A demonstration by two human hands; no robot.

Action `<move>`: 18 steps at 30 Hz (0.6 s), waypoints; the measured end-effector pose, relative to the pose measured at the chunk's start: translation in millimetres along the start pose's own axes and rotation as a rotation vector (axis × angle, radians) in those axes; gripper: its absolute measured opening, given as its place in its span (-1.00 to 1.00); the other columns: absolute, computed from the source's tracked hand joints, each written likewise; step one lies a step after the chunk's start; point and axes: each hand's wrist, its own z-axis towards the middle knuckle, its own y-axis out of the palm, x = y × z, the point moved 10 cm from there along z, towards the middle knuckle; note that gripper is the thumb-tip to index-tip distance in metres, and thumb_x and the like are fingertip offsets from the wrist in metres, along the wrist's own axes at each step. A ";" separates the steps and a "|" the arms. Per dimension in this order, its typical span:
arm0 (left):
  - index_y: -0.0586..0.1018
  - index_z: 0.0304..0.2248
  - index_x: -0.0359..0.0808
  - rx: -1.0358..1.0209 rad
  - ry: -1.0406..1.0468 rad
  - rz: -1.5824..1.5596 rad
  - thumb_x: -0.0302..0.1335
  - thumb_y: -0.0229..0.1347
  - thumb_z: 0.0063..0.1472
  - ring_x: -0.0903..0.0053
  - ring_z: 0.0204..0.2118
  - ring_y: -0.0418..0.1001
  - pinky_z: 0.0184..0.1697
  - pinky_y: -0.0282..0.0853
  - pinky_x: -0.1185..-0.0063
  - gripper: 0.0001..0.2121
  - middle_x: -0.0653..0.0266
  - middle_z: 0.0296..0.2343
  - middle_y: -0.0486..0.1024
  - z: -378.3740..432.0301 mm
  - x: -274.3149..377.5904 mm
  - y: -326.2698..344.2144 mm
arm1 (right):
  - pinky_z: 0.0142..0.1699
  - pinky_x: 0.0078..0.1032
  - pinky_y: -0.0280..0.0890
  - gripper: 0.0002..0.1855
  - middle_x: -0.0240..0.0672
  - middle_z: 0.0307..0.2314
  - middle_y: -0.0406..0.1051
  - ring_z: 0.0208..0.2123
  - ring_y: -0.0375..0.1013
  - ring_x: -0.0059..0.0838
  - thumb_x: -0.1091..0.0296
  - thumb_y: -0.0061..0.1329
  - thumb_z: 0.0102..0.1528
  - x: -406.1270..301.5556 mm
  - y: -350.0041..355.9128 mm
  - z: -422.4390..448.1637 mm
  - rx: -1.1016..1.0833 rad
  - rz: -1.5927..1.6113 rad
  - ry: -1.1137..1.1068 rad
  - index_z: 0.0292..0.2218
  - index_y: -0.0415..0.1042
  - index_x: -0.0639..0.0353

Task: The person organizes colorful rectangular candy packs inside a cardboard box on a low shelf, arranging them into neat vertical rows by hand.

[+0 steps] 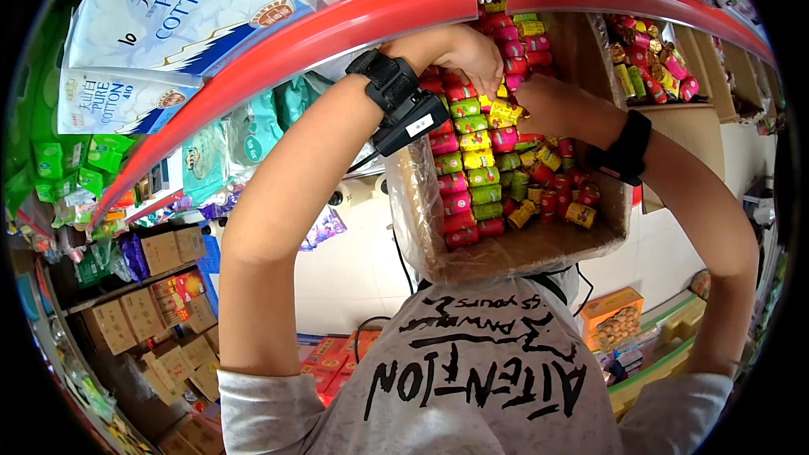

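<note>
Small wrapped candy rolls fill a cardboard box (pixel 505 259) lined with clear plastic, just in front of my body. On its left side, pink, red, green and yellow rolls (pixel 475 159) lie in neat stacked rows. Loose rolls (pixel 548 197) are jumbled at the near right. My left hand (pixel 473 62) reaches over the rows, fingers bent down onto them; whether it grips a roll is hidden. From the right, my right hand (pixel 548 106) meets it, with a tilted yellow candy roll (pixel 505 112) at its fingertips. Both wrists wear black straps.
A red shelf edge (pixel 284 47) curves above my left forearm, with cotton packs (pixel 170 19) over it. Another box of wrapped sweets (pixel 654 63) stands at the right. Cartons (pixel 133 319) fill a lower-left shelf. An orange box (pixel 612 316) sits at the lower right.
</note>
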 end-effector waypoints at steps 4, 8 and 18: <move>0.38 -0.50 -0.33 0.033 0.013 -0.109 -0.45 -0.09 -0.01 0.62 -0.39 0.30 -0.31 0.17 0.69 -0.89 0.35 -0.49 0.39 -3.3 -4.0 -1.9 | -0.40 -0.34 0.18 -0.79 -0.15 -0.56 0.23 -0.44 0.27 -0.17 0.38 -0.07 -0.29 10.1 24.9 5.2 -0.088 -0.013 0.010 -0.54 0.25 0.27; 0.39 -0.56 -0.27 0.040 -0.012 -0.212 -0.47 -0.08 -0.01 0.68 -0.39 0.31 -0.35 0.17 0.72 -0.92 0.40 -0.49 0.42 1.7 -15.0 -2.7 | -0.41 -0.33 0.18 -0.86 -0.18 -0.57 0.23 -0.46 0.27 -0.18 0.45 -0.13 -0.27 -1.0 19.8 7.2 0.048 -0.048 -0.045 -0.56 0.23 0.26; 0.36 -0.52 -0.31 0.032 0.002 -0.192 -0.52 -0.19 0.00 0.56 -0.36 0.36 -0.30 0.21 0.68 -0.90 0.27 -0.45 0.43 -6.4 -3.6 -0.3 | -0.43 -0.38 0.22 -0.79 -0.19 -0.63 0.28 -0.53 0.32 -0.25 0.27 -0.09 -0.23 1.6 26.3 5.3 -0.020 -0.269 0.162 -0.58 0.30 0.24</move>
